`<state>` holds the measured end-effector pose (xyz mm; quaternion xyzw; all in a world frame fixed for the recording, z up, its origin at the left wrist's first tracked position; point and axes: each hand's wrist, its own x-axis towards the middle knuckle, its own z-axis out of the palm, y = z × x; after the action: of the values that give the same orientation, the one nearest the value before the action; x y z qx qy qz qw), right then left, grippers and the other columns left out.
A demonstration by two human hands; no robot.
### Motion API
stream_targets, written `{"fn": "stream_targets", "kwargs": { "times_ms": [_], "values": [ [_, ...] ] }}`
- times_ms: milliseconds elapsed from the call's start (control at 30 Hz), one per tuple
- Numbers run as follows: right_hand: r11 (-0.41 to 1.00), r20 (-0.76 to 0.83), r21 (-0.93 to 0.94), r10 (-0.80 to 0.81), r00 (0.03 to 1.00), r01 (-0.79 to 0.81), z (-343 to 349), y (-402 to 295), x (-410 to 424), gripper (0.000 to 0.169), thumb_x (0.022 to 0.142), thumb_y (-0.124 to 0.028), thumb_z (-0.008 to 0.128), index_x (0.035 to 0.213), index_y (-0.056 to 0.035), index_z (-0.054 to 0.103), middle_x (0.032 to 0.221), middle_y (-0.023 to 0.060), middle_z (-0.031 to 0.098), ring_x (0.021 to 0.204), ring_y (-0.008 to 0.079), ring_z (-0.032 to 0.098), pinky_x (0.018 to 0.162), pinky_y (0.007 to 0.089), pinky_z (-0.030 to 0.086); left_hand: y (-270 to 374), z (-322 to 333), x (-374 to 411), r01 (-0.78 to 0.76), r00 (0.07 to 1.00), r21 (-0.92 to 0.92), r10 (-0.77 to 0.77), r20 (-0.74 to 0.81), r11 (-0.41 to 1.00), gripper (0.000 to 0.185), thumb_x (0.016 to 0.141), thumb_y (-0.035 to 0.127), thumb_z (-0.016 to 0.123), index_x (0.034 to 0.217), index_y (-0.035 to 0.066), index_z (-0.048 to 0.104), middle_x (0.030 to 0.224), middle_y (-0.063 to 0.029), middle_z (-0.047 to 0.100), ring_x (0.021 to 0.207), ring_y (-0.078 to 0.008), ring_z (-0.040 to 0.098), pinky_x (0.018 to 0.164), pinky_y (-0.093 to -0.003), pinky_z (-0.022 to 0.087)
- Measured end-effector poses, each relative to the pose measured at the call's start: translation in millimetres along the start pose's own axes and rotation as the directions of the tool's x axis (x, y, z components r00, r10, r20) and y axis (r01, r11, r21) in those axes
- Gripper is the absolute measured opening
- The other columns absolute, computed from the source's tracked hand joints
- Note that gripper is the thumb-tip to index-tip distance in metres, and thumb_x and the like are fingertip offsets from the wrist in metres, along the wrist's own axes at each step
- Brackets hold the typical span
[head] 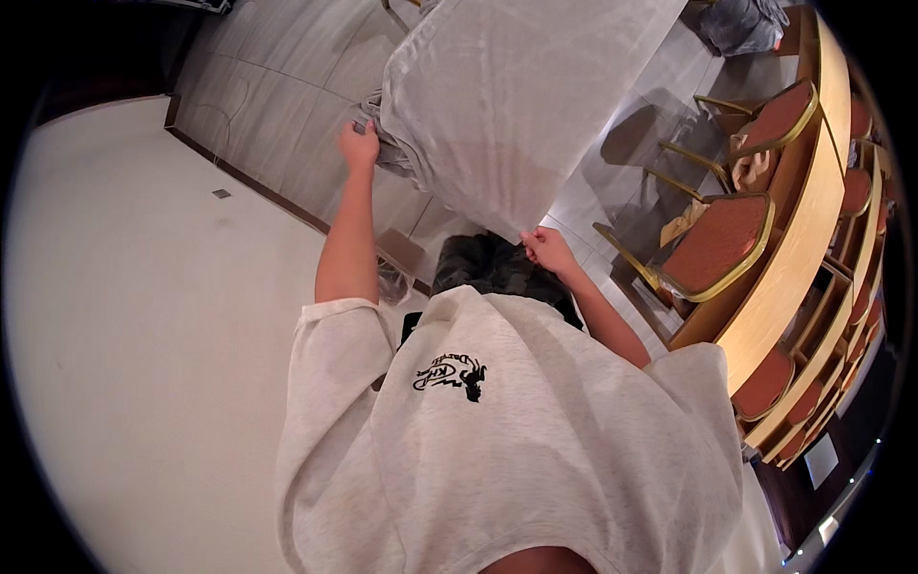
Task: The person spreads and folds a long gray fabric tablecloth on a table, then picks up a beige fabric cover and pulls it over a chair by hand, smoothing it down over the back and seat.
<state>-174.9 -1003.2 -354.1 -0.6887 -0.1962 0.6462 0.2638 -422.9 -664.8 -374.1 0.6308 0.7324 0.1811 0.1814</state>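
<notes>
A large pale grey cloth (502,93) stretches out in front of me, its top flat and its left side falling in folds. What bears it, if anything, is hidden underneath. At the cloth's left edge, my left hand (360,147) grips a bunched part of the fabric between thumb and fingers. My right hand (549,247) pinches the near corner of the cloth close to my waist. Its right edge runs straight from that corner up to the top of the view.
On the right stand chairs with red-brown pads (724,237) and gold frames, beside curved wooden desks (782,316) in rows. A white wall (143,301) rises on my left. Clear plastic (393,280) lies on the tiled floor (287,107) by my legs. A dark bag (744,29) sits at the upper right.
</notes>
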Motion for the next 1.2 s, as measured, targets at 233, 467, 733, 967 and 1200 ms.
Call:
{"fn": "stream_targets", "kwargs": {
  "times_ms": [233, 467, 733, 967, 1200],
  "values": [
    [0.963, -0.134, 0.235, 0.164, 0.977, -0.13, 16.4, -7.0, -13.1, 0.039, 0.09, -0.041, 0.058, 0.084, -0.002, 0.06, 0.071, 0.0051, 0.061, 0.059, 0.0112, 0.056, 0.057, 0.0245, 0.047, -74.8, -36.4, -3.5, 0.078, 0.997, 0.169, -0.078, -0.007, 0.983, 0.025, 0.081, 0.02, 0.065, 0.089, -0.003, 0.058, 0.085, -0.0213, 0.064, 0.082, -0.0384, 0.062, 0.072, -0.0458, 0.045],
    [0.997, -0.357, 0.061, 0.058, 0.932, -0.038, 42.3, -6.1, 1.1, 0.05, 0.091, -0.044, 0.054, 0.086, 0.0046, 0.06, 0.07, 0.0097, 0.062, 0.059, 0.0151, 0.06, 0.056, 0.0294, 0.049, -197.4, 11.4, 22.8, 0.199, 0.943, 0.222, -0.248, 0.221, 0.955, 0.031, 0.086, 0.029, 0.058, 0.089, -0.002, 0.06, 0.082, -0.0186, 0.064, 0.078, -0.036, 0.061, 0.07, -0.0423, 0.048],
    [0.947, -0.769, 0.299, 0.164, 0.618, 0.121, 92.6, -1.2, 2.0, 0.043, 0.09, -0.04, 0.06, 0.078, 0.0019, 0.055, 0.069, 0.0118, 0.063, 0.057, 0.0155, 0.062, 0.054, 0.0282, 0.053, -33.1, -18.3, 47.8, -0.164, 0.838, -0.288, 0.287, 0.464, 0.944, 0.037, 0.084, 0.033, 0.065, 0.073, -0.001, 0.053, 0.063, -0.0108, 0.05, 0.064, -0.0212, 0.054, 0.06, -0.0361, 0.044],
    [0.996, -0.923, 0.08, 0.088, 0.373, -0.038, 118.9, -17.1, -5.5, 0.032, 0.088, -0.028, 0.064, 0.073, -0.0013, 0.054, 0.061, 0.0068, 0.063, 0.052, 0.0112, 0.06, 0.049, 0.026, 0.047, -70.3, -22.0, 84.7, -0.045, 0.794, -0.398, 0.274, 0.542, 0.916, 0.035, 0.084, 0.027, 0.065, 0.068, -0.001, 0.051, 0.056, -0.0093, 0.051, 0.054, -0.0168, 0.049, 0.053, -0.0338, 0.041],
    [0.995, -0.9, 0.095, 0.094, 0.425, -0.019, 121.4, -15.5, -8.6, 0.031, 0.089, -0.027, 0.063, 0.074, -0.002, 0.052, 0.062, 0.007, 0.063, 0.051, 0.0098, 0.057, 0.048, 0.0249, 0.047, -56.8, -29.2, 86.6, -0.055, 0.759, -0.536, 0.384, 0.526, 0.843, 0.03, 0.084, 0.03, 0.066, 0.078, 0.002, 0.059, 0.067, -0.0074, 0.058, 0.061, -0.0109, 0.05, 0.057, -0.0294, 0.042]
  ]
}}
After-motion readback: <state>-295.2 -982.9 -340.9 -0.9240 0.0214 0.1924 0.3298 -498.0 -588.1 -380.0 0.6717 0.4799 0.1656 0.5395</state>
